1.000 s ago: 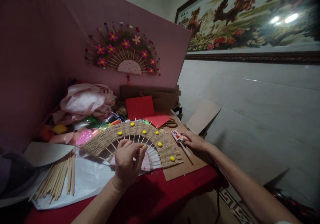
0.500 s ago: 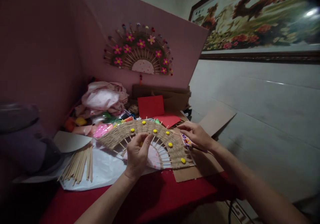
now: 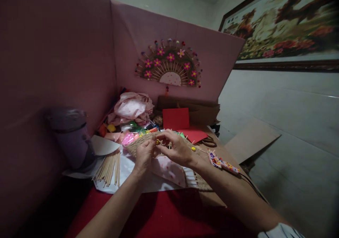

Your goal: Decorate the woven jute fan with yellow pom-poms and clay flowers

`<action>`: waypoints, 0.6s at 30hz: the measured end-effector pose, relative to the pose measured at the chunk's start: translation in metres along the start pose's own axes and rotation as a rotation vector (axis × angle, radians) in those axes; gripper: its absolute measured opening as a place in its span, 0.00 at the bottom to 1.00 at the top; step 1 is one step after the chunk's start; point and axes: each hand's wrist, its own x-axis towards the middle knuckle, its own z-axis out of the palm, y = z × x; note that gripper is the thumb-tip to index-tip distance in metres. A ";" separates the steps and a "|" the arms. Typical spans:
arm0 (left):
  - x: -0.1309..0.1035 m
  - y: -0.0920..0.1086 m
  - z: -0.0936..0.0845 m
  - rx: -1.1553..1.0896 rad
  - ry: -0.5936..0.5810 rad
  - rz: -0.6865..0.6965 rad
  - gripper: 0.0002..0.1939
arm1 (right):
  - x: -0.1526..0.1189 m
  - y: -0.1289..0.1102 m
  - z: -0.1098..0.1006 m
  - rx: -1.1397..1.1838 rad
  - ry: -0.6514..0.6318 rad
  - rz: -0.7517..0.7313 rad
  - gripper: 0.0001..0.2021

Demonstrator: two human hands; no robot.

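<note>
My left hand (image 3: 144, 156) is closed in a pinch on a small yellow piece (image 3: 157, 142) above the woven twine fan. Beside it, my right hand (image 3: 177, 149) reaches in from the right, its thumb and index finger curved but apart near the yellow piece. Both hands and the right forearm cover much of the fan (image 3: 137, 144), which has thin sticks and a pink spotted half-round centre (image 3: 169, 170). Another yellow piece (image 3: 193, 148) sits on the band. A flower-patterned glue gun (image 3: 230, 167) lies on the cardboard to the right.
Wooden sticks (image 3: 108, 169) lie on white plastic at the left, near a purple container (image 3: 71, 139). Behind are bundled pink cloth (image 3: 132, 107), red cards (image 3: 176, 118) and scissors (image 3: 209, 141). A finished flowered fan (image 3: 171, 59) hangs on the pink panel.
My right hand has left the glue gun and moved left, beside my left hand. The left hand's pinch has turned to the right. The view has shifted, moving the scene rightward.
</note>
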 end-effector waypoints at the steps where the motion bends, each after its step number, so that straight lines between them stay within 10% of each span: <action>1: -0.001 0.000 -0.001 -0.011 0.012 -0.005 0.20 | 0.001 0.000 0.001 -0.013 -0.009 -0.005 0.10; 18: -0.009 0.002 -0.007 -0.143 -0.029 -0.055 0.15 | 0.003 0.010 0.010 -0.006 -0.004 -0.034 0.05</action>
